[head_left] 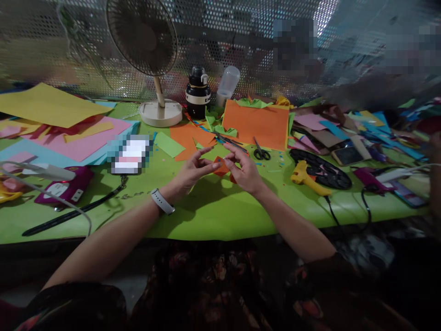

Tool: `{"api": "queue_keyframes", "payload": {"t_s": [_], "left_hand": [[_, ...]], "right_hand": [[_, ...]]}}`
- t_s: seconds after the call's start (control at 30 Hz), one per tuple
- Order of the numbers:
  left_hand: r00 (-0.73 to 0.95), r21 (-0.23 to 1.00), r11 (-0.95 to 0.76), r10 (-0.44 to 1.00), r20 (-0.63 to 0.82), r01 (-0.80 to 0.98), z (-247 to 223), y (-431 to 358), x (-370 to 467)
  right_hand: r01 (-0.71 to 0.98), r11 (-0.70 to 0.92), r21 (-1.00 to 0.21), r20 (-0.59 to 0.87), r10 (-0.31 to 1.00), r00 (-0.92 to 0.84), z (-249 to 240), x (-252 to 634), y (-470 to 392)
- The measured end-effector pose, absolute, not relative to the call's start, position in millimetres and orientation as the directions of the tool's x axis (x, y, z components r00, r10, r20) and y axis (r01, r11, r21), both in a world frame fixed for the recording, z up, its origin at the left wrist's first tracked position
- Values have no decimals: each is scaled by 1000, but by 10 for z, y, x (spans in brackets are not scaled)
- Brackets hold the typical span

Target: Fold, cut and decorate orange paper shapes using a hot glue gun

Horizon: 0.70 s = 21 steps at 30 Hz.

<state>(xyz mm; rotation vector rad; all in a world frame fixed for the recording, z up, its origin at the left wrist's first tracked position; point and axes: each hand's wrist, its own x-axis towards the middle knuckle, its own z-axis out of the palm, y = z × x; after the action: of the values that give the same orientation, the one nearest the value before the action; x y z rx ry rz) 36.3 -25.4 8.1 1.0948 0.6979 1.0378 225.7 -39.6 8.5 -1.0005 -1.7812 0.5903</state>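
A small folded piece of orange paper [222, 169] is held up between my two hands, over the green-covered table. My left hand [195, 171], with a white band at the wrist, pinches the paper's left side between thumb and finger. On the other side my right hand [243, 171] grips it, thumb and fingertips together; part of the paper shows below those fingers. Just beyond the hands lie larger orange sheets [257, 124] and dark-handled scissors [261, 151].
A yellow glue gun [308, 178] rests by a black tray [330, 172] at right. Coloured paper [51, 108] is piled left, near a phone [129, 154] and a purple power strip [65, 186]. A fan [161, 112] and a black bottle [198, 99] stand behind.
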Motion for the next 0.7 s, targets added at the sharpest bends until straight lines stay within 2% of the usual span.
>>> {"api": "queue_keyframes", "payload": {"t_s": [0.2,0.3,0.4,0.5,0.57,0.63,0.7], "left_hand": [[422,950,218,900,-109,-221,108,-213,304],[477,962,217,872,-113,-168,52,-186,285],[456,965,202,884,-104,-170,33,-169,277],[393,963,193,914,-106,-190,57,-159,266],[348,959,182,932,-99,-216,72,-152,258],[313,955,168,946,-86,-246,75,-144,256],[285,949,153,956,-72,-275,68,-135,260]], "right_hand": [[372,497,-784,493,863,-115,75,2335,-317],[396,506,-766,500,857,-128,68,2311,-306],[451,533,-716,540,832,-124,140,2334,-328],[607,520,-600,613,787,-68,296,2565,-445],[771,433,-467,646,762,-36,392,2874,-586],[926,217,-310,596,803,11,432,3267,-756],[990,-22,-143,477,875,88,398,3665,-920]]}}
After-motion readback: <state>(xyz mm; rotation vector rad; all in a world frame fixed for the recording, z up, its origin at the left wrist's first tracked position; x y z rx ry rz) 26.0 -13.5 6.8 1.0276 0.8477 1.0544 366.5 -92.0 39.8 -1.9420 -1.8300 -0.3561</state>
